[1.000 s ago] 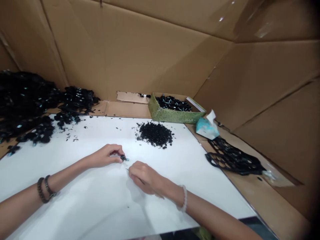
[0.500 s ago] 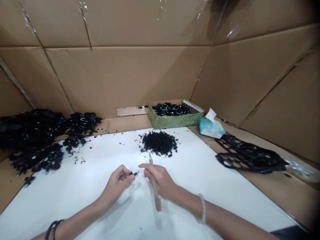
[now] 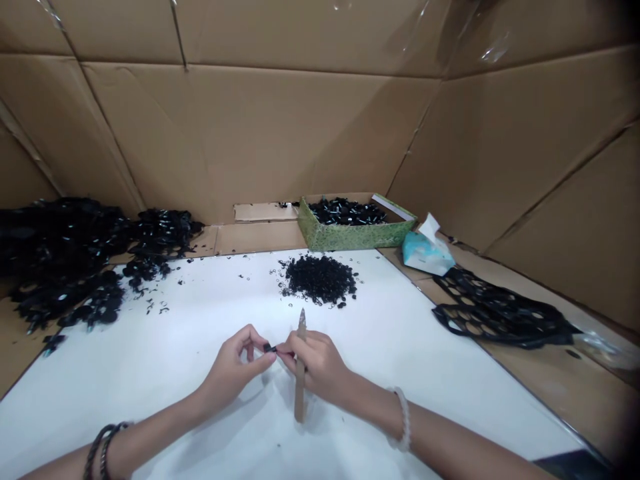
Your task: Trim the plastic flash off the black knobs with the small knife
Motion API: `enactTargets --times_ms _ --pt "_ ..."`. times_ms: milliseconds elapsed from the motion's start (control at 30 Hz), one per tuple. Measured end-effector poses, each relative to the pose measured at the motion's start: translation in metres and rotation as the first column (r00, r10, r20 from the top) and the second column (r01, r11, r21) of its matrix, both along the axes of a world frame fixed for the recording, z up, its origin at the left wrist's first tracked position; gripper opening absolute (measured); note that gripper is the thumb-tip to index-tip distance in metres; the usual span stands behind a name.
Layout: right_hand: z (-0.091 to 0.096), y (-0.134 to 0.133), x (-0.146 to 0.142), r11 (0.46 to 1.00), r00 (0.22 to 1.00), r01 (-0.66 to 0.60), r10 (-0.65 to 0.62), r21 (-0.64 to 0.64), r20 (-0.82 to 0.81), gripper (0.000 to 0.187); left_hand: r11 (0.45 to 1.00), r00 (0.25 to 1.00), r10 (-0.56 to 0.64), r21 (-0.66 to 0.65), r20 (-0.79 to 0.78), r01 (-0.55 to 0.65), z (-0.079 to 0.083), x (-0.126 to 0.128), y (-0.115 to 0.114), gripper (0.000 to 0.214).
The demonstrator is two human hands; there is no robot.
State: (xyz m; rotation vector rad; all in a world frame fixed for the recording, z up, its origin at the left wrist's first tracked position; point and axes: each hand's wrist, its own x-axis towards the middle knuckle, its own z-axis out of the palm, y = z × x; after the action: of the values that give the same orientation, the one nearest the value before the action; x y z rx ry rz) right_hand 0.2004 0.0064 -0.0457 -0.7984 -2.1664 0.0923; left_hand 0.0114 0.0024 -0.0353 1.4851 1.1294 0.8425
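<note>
My left hand pinches a small black part between thumb and fingertips, low over the white sheet. My right hand meets it from the right, its fingertips touching the same part. A thin brown wooden stick is also gripped in the right hand, pointing away from me. Just beyond the hands lies a heap of tiny black rings.
A green box filled with black parts stands at the back. A large pile of black parts spreads over the left. A tissue pack and black honeycomb frames lie on the right. Cardboard walls enclose the space.
The hands have closed together, so the right fingertips now touch the part held in the left. The stick has swung upright in the right hand. The view has shifted slightly.
</note>
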Motion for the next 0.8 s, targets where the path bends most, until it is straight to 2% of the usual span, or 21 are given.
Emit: enactTargets --times_ms 167,333,500,633,733,800 --pt "0.001 -0.004 0.002 0.999 0.999 -0.042 0.042 0.024 0.014 0.022 0.989 0.990 0.028 -0.146 0.141 -0.008 0.000 0.005 -0.011 0.028" --pt "0.001 -0.007 0.006 0.991 0.998 -0.013 0.005 0.130 0.063 0.025 0.970 0.978 0.034 -0.244 0.208 0.018 0.000 0.008 -0.016 0.031" --pt "0.011 -0.009 0.007 0.951 0.987 -0.025 -0.025 0.307 0.158 0.021 0.947 0.951 0.048 -0.316 0.306 0.054 0.004 0.006 -0.013 0.029" --pt "0.019 -0.011 0.009 0.920 0.977 -0.067 -0.018 0.387 0.212 0.021 0.928 0.926 0.062 -0.362 0.373 0.084 0.006 0.006 -0.011 0.031" --pt "0.018 -0.014 0.011 0.895 0.969 -0.107 -0.003 0.434 0.245 0.017 0.911 0.891 0.096 -0.399 0.445 0.101 0.006 0.003 -0.008 0.032" --pt "0.014 -0.016 0.010 0.877 0.975 -0.119 0.013 0.466 0.223 0.016 0.874 0.844 0.162 -0.472 0.512 0.118 0.004 0.000 -0.004 0.031"
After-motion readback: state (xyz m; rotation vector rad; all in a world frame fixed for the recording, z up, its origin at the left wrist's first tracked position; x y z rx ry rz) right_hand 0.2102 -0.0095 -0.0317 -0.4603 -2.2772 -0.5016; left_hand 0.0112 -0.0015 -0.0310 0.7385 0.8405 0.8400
